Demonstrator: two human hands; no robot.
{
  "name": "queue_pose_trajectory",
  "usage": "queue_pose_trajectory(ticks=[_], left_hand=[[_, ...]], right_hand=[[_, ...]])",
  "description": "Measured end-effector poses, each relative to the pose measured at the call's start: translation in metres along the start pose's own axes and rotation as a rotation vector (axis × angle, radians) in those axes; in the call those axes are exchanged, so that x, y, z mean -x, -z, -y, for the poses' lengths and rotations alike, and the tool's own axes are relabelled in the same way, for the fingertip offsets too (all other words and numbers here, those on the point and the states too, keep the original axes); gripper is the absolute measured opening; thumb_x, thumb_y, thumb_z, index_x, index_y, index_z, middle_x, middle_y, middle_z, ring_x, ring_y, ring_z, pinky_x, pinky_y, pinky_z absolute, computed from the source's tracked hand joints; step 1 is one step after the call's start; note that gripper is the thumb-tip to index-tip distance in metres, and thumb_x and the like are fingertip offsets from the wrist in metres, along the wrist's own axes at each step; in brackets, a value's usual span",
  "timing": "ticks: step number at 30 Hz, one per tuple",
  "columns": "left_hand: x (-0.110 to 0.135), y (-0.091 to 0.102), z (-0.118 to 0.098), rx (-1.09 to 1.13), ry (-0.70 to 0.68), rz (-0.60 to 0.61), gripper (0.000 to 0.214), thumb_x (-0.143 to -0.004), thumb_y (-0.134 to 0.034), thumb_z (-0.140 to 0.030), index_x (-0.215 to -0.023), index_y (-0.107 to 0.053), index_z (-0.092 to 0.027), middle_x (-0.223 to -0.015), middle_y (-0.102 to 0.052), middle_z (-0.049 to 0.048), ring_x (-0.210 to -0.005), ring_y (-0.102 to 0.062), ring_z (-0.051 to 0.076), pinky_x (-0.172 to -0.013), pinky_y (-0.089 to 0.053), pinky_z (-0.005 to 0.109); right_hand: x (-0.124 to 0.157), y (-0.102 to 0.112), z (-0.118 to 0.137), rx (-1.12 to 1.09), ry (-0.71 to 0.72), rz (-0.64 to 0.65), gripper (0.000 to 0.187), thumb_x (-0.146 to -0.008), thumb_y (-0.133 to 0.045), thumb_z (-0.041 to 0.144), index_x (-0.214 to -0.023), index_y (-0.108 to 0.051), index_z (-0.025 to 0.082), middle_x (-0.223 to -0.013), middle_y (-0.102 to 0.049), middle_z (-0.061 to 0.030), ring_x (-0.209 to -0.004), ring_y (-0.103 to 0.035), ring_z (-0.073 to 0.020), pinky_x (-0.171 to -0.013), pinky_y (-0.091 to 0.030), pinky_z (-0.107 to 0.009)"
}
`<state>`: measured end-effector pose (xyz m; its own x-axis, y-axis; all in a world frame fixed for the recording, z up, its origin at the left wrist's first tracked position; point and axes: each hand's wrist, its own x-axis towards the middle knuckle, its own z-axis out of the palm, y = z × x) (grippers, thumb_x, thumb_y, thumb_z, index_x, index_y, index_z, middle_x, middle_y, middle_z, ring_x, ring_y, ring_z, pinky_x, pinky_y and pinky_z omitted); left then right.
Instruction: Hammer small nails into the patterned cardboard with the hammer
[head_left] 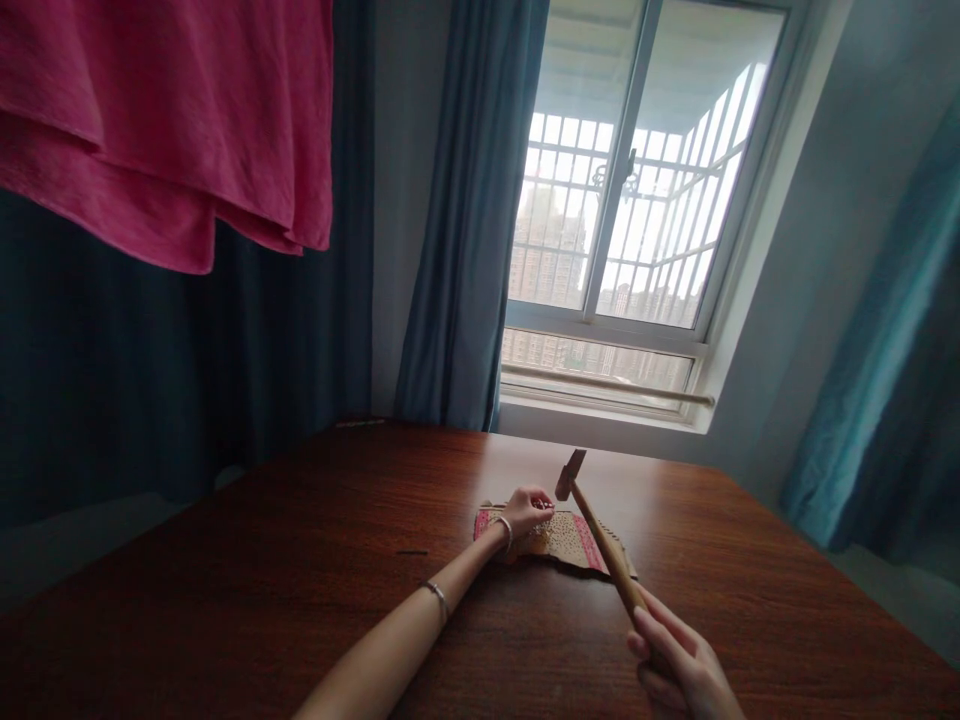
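My right hand (679,650) is wrapped round the lower handle of a hammer (606,545) with a wooden handle. The hammer's head is raised and tilted, up and to the right of my left hand. My left hand (527,512), wearing bracelets at the wrist and forearm, is closed in a pinch. Whatever sits between its fingertips is too small to make out. Beneath it lies a flat, ragged-edged piece of cardboard (574,543), tan with pinkish-red bands and densely dotted with small marks. Hand and forearm cover part of its left side.
The cardboard rests on a large brown wooden table (300,600). A short dark thin strip (412,552) lies left of it. Beyond the table are a barred window (607,200) and blue curtains (472,220). A pink cloth (172,130) hangs at upper left.
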<state>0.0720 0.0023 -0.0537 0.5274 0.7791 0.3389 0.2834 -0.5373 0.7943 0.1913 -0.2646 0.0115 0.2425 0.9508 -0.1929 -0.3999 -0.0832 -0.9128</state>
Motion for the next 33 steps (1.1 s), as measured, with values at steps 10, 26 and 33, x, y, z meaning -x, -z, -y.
queue_pose_trajectory(ticks=[10, 26, 33], left_hand=[[0.001, 0.002, -0.004, -0.028, 0.024, 0.001, 0.021, -0.066, -0.059, -0.025, -0.079, -0.067, -0.011, -0.072, -0.064, 0.0036, -0.069, -0.056, 0.014, -0.06, -0.042, 0.021], [0.001, 0.002, -0.003, -0.042, 0.006, -0.016, 0.02, -0.065, -0.059, -0.025, -0.077, -0.068, -0.012, -0.07, -0.063, 0.0023, -0.067, -0.055, 0.013, -0.059, -0.041, 0.02], [0.001, 0.001, -0.002, -0.018, 0.0, -0.016, 0.02, -0.066, -0.058, -0.024, -0.079, -0.068, -0.011, -0.071, -0.064, 0.0029, -0.068, -0.055, 0.014, -0.06, -0.041, 0.021]], right_hand=[[0.003, 0.0, 0.002, 0.013, -0.007, 0.012, 0.073, -0.059, -0.071, 0.041, -0.123, -0.047, 0.018, -0.05, -0.048, 0.0065, -0.026, -0.028, 0.0018, -0.027, -0.016, -0.01], [0.002, 0.0, -0.003, 0.012, -0.016, 0.006, 0.07, -0.059, -0.072, 0.041, -0.121, -0.05, 0.016, -0.047, -0.048, 0.0057, -0.026, -0.028, 0.0012, -0.028, -0.014, -0.011], [-0.009, 0.011, -0.016, -0.006, 0.009, -0.04, 0.072, -0.059, -0.073, 0.041, -0.12, -0.047, 0.015, -0.048, -0.049, 0.0063, -0.026, -0.024, 0.0042, -0.03, -0.01, -0.009]])
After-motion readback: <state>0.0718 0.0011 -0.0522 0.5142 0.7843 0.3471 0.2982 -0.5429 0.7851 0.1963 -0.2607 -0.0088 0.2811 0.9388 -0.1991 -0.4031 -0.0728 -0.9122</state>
